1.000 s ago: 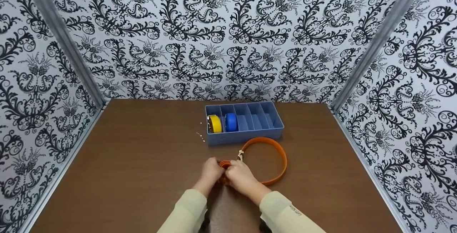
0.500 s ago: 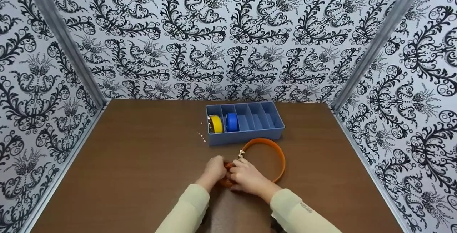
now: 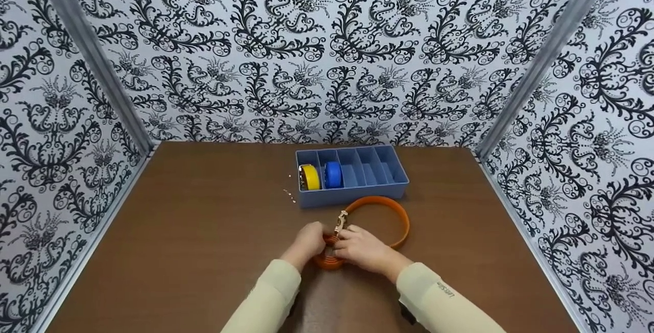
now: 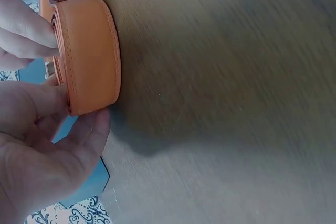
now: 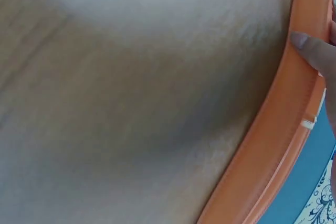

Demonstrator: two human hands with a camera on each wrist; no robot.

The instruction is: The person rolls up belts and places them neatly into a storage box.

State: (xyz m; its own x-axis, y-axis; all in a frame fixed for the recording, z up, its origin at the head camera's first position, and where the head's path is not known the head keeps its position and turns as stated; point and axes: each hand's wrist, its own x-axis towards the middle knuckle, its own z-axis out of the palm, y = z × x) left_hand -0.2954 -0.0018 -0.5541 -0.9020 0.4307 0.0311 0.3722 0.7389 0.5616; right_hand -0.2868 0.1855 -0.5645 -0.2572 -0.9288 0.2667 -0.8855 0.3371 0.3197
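Observation:
An orange belt [image 3: 328,263] stands on edge on the table, partly rolled into a coil, its remaining length looping out to the right. Its gold-coloured buckle [image 3: 341,220] sits between coil and loop. My left hand [image 3: 308,241] grips the coil's left side; in the left wrist view, finger and thumb pinch the stitched orange band [image 4: 89,51]. From the right, my right hand [image 3: 365,248] holds the coil, fingers reaching into its middle. In the right wrist view its thumb [image 5: 310,45] presses the outer face of the strap [image 5: 262,124]. The coil's inner turns are partly hidden by fingers.
Behind the belt stands a blue-grey divided box [image 3: 352,194]. A yellow coil [image 3: 310,177] fills its leftmost compartment, a blue coil [image 3: 333,174] the one beside it. Small white marks [image 3: 289,193] show on the brown table [image 3: 204,231] left of the box. Patterned walls enclose the table.
The right hand has shifted right and the coil has come slightly nearer and right. More of the buckle shows, and the loop has been drawn in a little. Both hands keep hold of the belt.

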